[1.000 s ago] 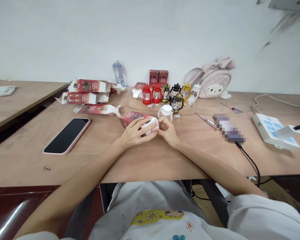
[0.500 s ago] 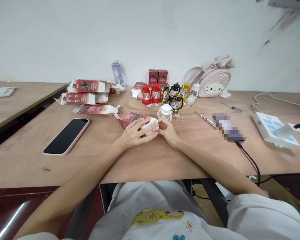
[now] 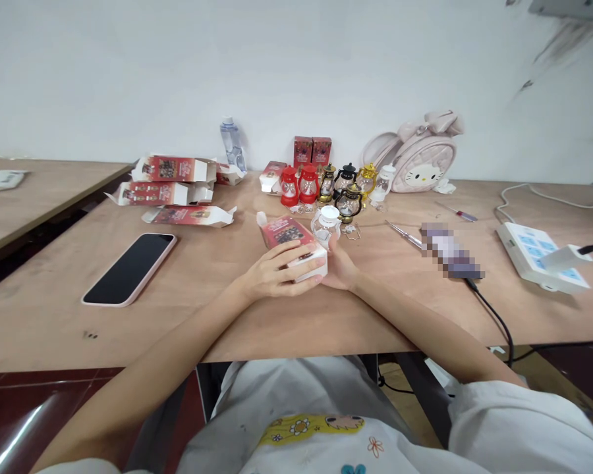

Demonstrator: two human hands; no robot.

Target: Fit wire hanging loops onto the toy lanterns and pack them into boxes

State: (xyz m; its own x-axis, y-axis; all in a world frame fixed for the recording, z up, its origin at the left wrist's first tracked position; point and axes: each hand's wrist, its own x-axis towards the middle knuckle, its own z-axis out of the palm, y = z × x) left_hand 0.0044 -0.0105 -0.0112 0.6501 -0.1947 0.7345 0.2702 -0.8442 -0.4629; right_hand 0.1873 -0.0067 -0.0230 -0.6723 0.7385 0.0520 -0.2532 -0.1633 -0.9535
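Between my two hands is a small red printed cardboard box [image 3: 287, 232], its white closed end toward me and a flap standing up at its far end. The fingers of my left hand [image 3: 275, 271] are closed over its top and near end. My right hand [image 3: 340, 266] presses its right side, the fingertips partly hidden behind the box. Just beyond stands a white mini lantern [image 3: 326, 224]. A bronze-black lantern [image 3: 348, 204] is behind it, in front of a row of red lanterns [image 3: 289, 186], dark ones, a gold lantern [image 3: 366, 179] and another white one.
Flattened open boxes [image 3: 172, 170] are piled at the left, above a phone [image 3: 130, 270]. At the back are a water bottle [image 3: 233, 145], two upright red boxes [image 3: 303, 151] and a pink bag [image 3: 425, 161]. On the right lie tweezers [image 3: 404, 234], a screwdriver [image 3: 467, 215] and a power strip [image 3: 526, 247].
The box has shifted right and toward me and turned, so its far end points away more. My right hand has moved from its end corner to its right side.
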